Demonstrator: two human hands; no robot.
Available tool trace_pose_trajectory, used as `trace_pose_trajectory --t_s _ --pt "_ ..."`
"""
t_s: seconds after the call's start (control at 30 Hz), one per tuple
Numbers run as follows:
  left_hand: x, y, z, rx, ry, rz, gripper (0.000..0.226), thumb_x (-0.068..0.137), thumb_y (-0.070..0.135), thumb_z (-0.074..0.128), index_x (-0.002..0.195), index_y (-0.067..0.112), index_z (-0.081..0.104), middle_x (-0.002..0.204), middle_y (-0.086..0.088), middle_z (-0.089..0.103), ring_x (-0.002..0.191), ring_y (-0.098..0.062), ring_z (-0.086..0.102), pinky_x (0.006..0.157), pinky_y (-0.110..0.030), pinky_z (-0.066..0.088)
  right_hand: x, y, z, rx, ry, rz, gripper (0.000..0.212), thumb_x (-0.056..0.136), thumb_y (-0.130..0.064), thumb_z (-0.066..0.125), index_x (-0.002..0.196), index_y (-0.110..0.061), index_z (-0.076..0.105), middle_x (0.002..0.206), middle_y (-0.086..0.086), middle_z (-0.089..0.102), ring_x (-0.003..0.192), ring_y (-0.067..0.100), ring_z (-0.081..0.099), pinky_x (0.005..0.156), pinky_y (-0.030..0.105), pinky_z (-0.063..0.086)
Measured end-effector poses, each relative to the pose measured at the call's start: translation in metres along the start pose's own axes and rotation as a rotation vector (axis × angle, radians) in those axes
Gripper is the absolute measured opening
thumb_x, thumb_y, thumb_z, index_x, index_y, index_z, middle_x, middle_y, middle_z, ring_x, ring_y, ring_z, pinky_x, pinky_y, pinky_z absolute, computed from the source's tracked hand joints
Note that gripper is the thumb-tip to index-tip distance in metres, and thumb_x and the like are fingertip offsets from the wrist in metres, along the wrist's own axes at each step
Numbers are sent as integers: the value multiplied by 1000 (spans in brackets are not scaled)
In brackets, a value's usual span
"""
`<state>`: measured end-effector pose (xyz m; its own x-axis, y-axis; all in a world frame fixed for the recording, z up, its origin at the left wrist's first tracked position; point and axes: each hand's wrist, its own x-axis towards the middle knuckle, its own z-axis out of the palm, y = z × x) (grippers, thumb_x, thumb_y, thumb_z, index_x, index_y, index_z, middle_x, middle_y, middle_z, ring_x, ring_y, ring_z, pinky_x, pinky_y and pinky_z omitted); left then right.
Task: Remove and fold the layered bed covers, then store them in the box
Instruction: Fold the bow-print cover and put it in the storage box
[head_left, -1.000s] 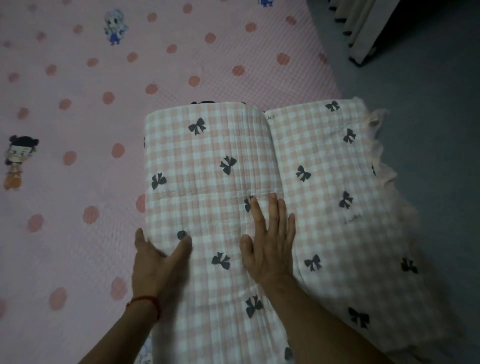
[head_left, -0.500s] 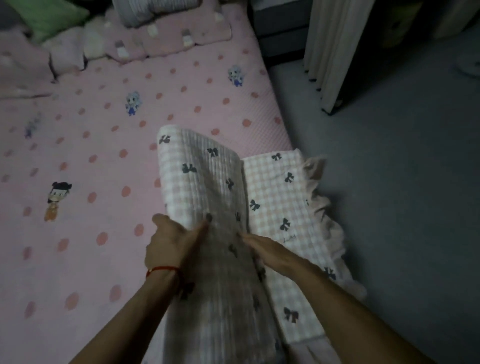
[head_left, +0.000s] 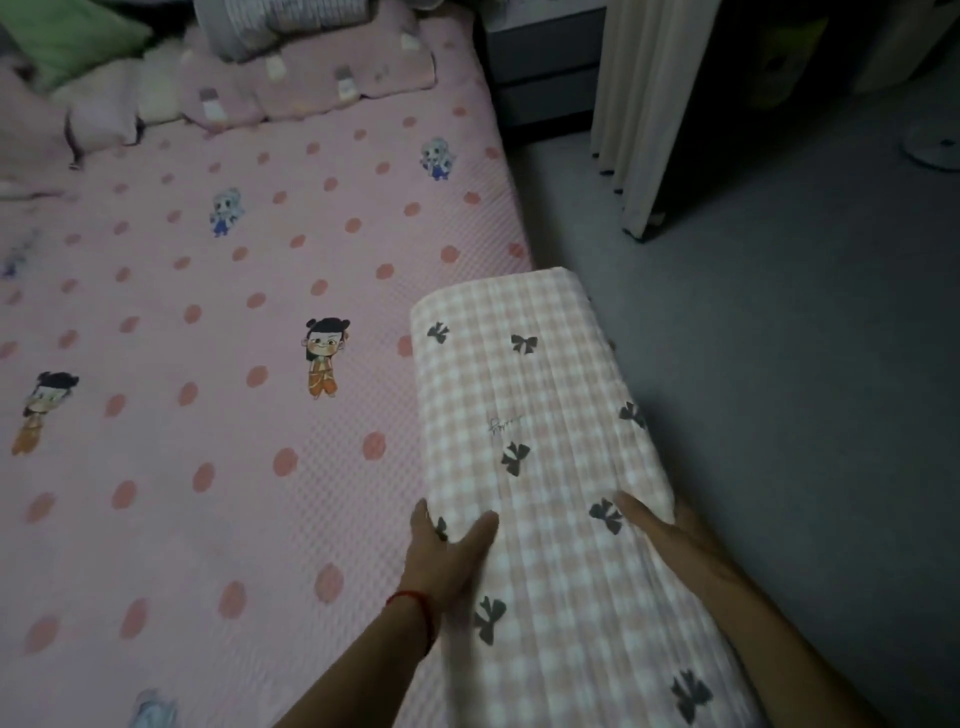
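Cover (head_left: 540, 415) folded, gripped between both hands' fingers (head_left: 480, 530).

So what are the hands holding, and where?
Both grip the folded gingham cover: left hand on its left edge, right hand on its right.
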<state>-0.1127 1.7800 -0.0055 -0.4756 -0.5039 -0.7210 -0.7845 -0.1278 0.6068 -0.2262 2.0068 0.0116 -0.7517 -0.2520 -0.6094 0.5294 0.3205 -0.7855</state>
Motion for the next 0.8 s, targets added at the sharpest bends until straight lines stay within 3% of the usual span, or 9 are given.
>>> trace_pose_trajectory --t_s 0.13,0.27,0.4,0.47,0.53,0.63,0.67,0.73,0.8 --pt "11 -10 -19 -251 -322 -108 60 79 45 79 126 12 63 120 -7 72 111 -26 69 105 -48 49 25 41 9 -48 143 -75 115 71 -68 74 161 -20 20 166 -2 23 154 20 18 122 30 13" --pt "3 8 -13 -174 -230 69 50 79 33 83 122 15 66 111 -3 76 99 -21 74 91 -45 59 11 23 3 38 175 -44 67 93 -26 71 150 -5 42 134 0 50 131 20 46 100 21 28" --pt "-12 45 -55 -74 -209 167 47 74 33 88 113 17 69 101 0 78 90 -19 76 86 -44 61 -33 1 28 90 229 -122 50 96 -23 67 141 -9 51 124 2 62 101 10 49 92 23 35" --pt "-11 64 -107 78 -206 167 52 67 40 89 109 15 70 98 -3 77 89 -24 75 85 -45 61 -64 4 65 121 190 -85 38 97 -25 66 133 -21 54 108 -11 59 94 5 50 91 22 36" --pt "-6 80 -169 314 -176 145 68 58 55 89 111 19 66 104 -4 73 94 -27 70 89 -46 57 -86 18 111 -6 88 -10 34 87 -51 73 112 -28 69 111 -17 66 101 4 60 99 28 44" --pt "21 101 -262 567 -117 102 84 55 62 87 128 33 56 124 1 65 108 -27 64 104 -48 48 -87 47 167 -227 -280 72 84 56 -88 72 97 -14 73 93 3 78 85 11 73 77 31 59" --pt "32 105 -293 653 -63 106 95 58 62 87 139 29 51 133 -1 61 115 -28 60 109 -48 43 -87 45 189 -263 -382 52 76 63 -82 72 90 -10 72 89 9 77 78 13 73 67 31 59" --pt "60 109 -341 783 61 141 103 68 58 85 152 22 38 146 -4 53 128 -28 53 116 -43 35 -85 20 232 -380 -473 -104 43 88 -54 68 90 -12 72 87 7 76 76 10 72 72 35 60" --pt "92 90 -366 879 75 251 96 78 66 71 156 29 30 155 -5 42 137 -27 44 116 -40 29 -65 -2 270 -477 -377 -312 18 97 -37 63 99 -22 71 88 -7 73 82 1 68 76 24 56"
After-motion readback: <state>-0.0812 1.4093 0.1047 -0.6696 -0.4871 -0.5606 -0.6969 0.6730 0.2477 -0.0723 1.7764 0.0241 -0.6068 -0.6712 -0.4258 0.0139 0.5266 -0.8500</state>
